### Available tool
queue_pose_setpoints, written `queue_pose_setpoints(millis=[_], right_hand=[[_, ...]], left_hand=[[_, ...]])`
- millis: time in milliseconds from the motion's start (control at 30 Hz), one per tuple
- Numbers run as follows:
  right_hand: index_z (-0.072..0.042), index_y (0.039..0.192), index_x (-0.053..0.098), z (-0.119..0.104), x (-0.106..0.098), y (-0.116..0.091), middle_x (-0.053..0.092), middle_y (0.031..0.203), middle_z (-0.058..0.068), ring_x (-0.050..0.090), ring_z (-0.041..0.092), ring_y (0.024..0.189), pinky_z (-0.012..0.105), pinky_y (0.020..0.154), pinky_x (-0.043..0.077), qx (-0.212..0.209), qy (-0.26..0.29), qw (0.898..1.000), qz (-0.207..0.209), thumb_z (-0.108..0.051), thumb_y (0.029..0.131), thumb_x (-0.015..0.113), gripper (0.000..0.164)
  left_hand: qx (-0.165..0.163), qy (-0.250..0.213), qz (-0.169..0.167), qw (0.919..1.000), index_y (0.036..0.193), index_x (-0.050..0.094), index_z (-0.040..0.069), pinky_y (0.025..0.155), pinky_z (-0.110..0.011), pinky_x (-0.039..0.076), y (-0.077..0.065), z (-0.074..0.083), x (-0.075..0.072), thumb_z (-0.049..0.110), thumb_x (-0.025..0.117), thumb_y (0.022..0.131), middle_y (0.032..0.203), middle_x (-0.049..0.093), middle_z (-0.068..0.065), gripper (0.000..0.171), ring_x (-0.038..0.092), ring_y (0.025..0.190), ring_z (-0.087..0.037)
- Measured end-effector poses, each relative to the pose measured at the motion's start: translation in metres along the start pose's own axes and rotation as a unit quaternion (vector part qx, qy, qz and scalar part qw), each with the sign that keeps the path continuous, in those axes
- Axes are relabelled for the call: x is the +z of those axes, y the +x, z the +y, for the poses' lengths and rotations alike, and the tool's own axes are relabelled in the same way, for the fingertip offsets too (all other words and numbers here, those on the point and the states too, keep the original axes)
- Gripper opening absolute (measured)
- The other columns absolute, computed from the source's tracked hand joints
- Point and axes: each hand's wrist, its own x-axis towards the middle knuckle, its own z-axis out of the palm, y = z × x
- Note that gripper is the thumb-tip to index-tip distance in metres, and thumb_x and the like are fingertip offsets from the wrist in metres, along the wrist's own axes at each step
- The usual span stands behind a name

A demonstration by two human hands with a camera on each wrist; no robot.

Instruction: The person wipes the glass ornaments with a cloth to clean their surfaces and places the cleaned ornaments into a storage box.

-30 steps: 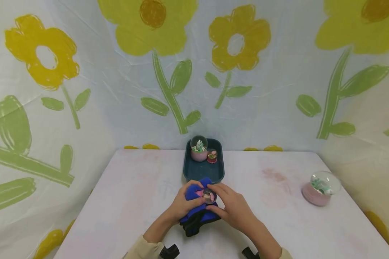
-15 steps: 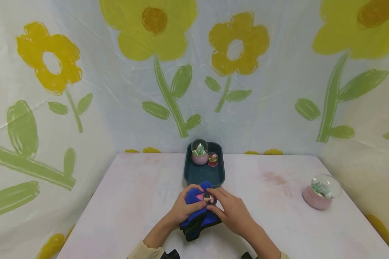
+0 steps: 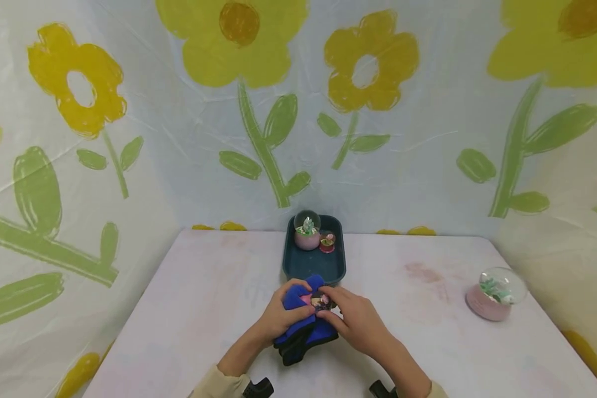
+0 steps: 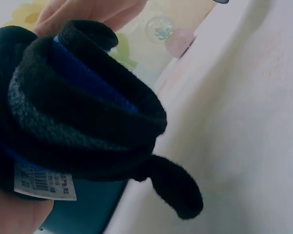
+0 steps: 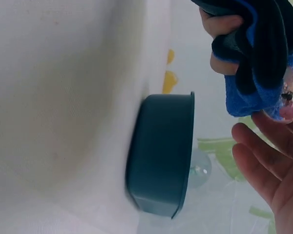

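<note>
In the head view my left hand [image 3: 282, 316] grips a folded blue cloth with black edging [image 3: 323, 330] that wraps one side of a small snow globe [image 3: 320, 302]. My right hand [image 3: 363, 326] pinches the clear ball of that globe between thumb and fingers. A pink part shows against the cloth. The right wrist view has the globe [image 5: 289, 105] at its right edge, with the other fingers of my right hand [image 5: 268, 161] spread beneath it. Thick cloth folds [image 4: 88, 112] and a white label [image 4: 44, 183] fill the left wrist view, hiding the globe there.
Just beyond my hands stands a dark teal tray [image 3: 314, 269]. It holds a pink-based snow globe [image 3: 307, 237] and a tiny red-based one [image 3: 327, 243]. Another pink-based globe [image 3: 490, 304] lies tilted at the table's right side. A flowered backdrop [image 3: 418, 182] rises behind the table.
The small globe has turned a little between my right fingers against the cloth. Both hands stay at nearly the same spot, and the head view has shifted slightly.
</note>
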Motion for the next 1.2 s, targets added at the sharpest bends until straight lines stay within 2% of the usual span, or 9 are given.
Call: queue_pose_setpoints(millis=[133,267,333,467,600,800,933,1067,1200], right_hand=[[-0.014,0.13,0.058,0.003,-0.001,-0.003,0.062,0.114,-0.005,0.061,0.007,0.086,0.022,0.067,0.053,0.001,0.013,1.0,-0.001,-0.041,0.087,0.071,0.053],[-0.016,0.135,0.054,0.008,-0.006,0.002,0.058,0.122,-0.003,0.061,0.009,0.091,0.023,0.069,0.054,-0.036,0.04,0.998,0.024,-0.029,0.08,0.082,0.063],[-0.014,0.132,0.057,0.008,-0.008,0.006,0.059,0.12,-0.002,0.062,0.01,0.091,0.023,0.069,0.054,-0.046,0.038,0.998,0.031,-0.024,0.08,0.082,0.059],[-0.01,0.121,0.063,0.006,-0.009,0.01,0.064,0.108,-0.001,0.063,0.011,0.083,0.021,0.065,0.053,-0.013,0.001,1.0,0.02,-0.034,0.088,0.072,0.042],[-0.01,0.119,0.063,0.002,-0.007,0.008,0.066,0.107,-0.002,0.063,0.011,0.081,0.021,0.064,0.052,0.026,-0.014,1.0,-0.003,-0.047,0.09,0.066,0.048],[-0.014,0.131,0.058,0.002,-0.005,0.003,0.06,0.113,-0.006,0.059,0.008,0.086,0.023,0.063,0.053,-0.003,0.027,1.0,0.012,-0.029,0.078,0.083,0.062],[-0.012,0.123,0.062,0.001,-0.006,0.002,0.061,0.102,-0.008,0.058,0.007,0.079,0.021,0.06,0.051,0.003,0.012,1.0,0.015,-0.027,0.082,0.079,0.047],[-0.011,0.118,0.062,0.0,-0.007,0.002,0.063,0.098,-0.008,0.06,0.009,0.078,0.019,0.061,0.049,0.033,-0.003,0.999,0.001,-0.038,0.088,0.071,0.042],[-0.012,0.127,0.059,0.0,-0.007,0.003,0.061,0.11,-0.004,0.06,0.01,0.081,0.02,0.061,0.051,0.023,0.022,0.999,0.01,-0.036,0.082,0.078,0.054]], left_hand=[[-0.01,-0.005,-0.011,0.9999,0.126,0.048,0.011,0.081,-0.042,0.054,0.001,-0.002,0.001,0.019,0.068,0.091,0.12,0.052,-0.011,0.041,0.059,0.103,-0.027],[0.007,-0.011,-0.016,0.9998,0.123,0.049,0.011,0.082,-0.042,0.053,0.009,0.002,-0.001,0.02,0.068,0.091,0.119,0.053,-0.013,0.039,0.059,0.102,-0.028],[0.017,-0.013,-0.016,0.9997,0.122,0.049,0.01,0.082,-0.042,0.053,0.013,0.003,-0.001,0.02,0.068,0.09,0.118,0.054,-0.014,0.038,0.059,0.102,-0.028],[0.02,-0.008,-0.013,0.9997,0.122,0.049,0.009,0.083,-0.041,0.053,0.016,0.001,-0.001,0.016,0.068,0.09,0.118,0.053,-0.014,0.038,0.058,0.102,-0.028],[0.011,-0.011,-0.014,0.9998,0.123,0.048,0.008,0.082,-0.041,0.053,0.011,-0.002,-0.001,0.013,0.066,0.091,0.119,0.052,-0.011,0.038,0.058,0.102,-0.026],[0.021,-0.025,-0.02,0.9993,0.121,0.046,0.0,0.079,-0.038,0.054,0.002,0.012,0.003,0.012,0.065,0.091,0.114,0.055,-0.013,0.037,0.06,0.097,-0.025],[0.014,-0.008,-0.022,0.9996,0.122,0.048,0.002,0.082,-0.037,0.053,-0.002,0.025,0.006,0.014,0.066,0.091,0.116,0.054,-0.012,0.038,0.058,0.1,-0.025],[0.002,0.005,-0.024,0.9997,0.123,0.048,0.005,0.084,-0.038,0.052,0.001,0.024,0.006,0.014,0.067,0.091,0.119,0.052,-0.011,0.038,0.057,0.103,-0.025],[0.001,-0.009,-0.027,0.9996,0.124,0.047,0.004,0.082,-0.039,0.053,0.007,0.01,0.001,0.011,0.066,0.091,0.117,0.054,-0.011,0.039,0.059,0.101,-0.025]])
